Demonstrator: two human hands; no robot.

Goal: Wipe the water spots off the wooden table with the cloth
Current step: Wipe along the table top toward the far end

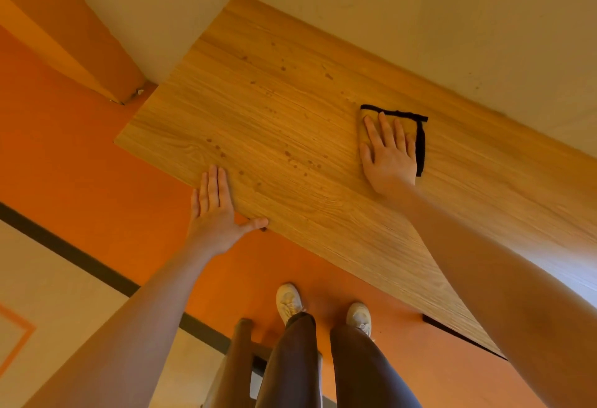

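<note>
The wooden table [323, 214] runs from the upper middle to the lower right, set against a pale wall. Several dark water spots [292, 157] dot its left and middle parts. A folded yellow cloth with a black border [420, 139] lies flat on the table toward the far right. My right hand [389, 155] presses flat on the cloth, fingers spread, covering most of it. My left hand [216, 210] rests on the table's near edge, fingers flat on top and thumb along the edge, holding nothing.
The pale wall [420, 20] borders the table's far side. An orange floor [97, 149] lies left of and below the table. My legs and white shoes [289, 302] stand by the near edge. A wooden chair part [240, 343] sits beside my left leg.
</note>
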